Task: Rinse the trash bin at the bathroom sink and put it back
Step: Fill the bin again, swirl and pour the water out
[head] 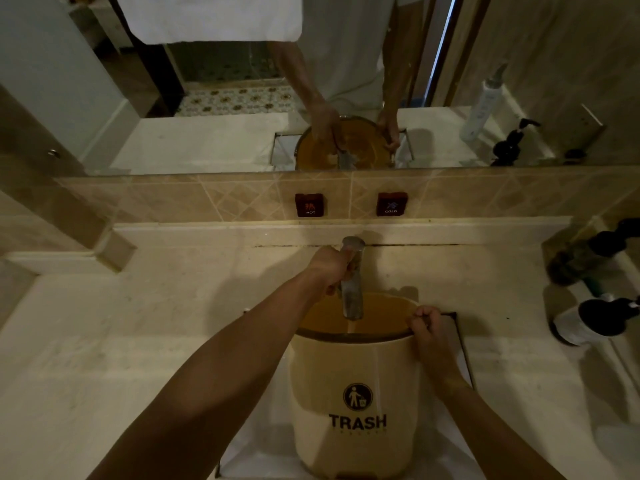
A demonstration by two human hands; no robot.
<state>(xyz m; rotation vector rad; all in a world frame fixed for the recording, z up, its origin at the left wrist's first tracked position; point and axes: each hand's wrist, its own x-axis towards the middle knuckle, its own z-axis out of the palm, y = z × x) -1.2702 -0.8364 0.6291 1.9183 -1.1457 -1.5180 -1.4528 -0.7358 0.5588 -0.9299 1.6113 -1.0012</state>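
Note:
A cream trash bin [353, 386] with a black "TRASH" label stands in the sink [256, 452], its open mouth tilted toward the metal faucet [352, 299]. The faucet spout reaches over the bin's mouth, and a thin stream of water runs into it. My left hand [329, 268] grips the faucet near its base. My right hand [426, 323] holds the bin's rim on the right side, fingers curled over the edge.
Red HOT [310, 204] and COLD [391, 204] signs sit on the tiled backsplash under a wide mirror [214, 98]. Dark pump bottles [595, 323] and a brush stand on the right of the counter [138, 323]. A white bottle shows in the mirror.

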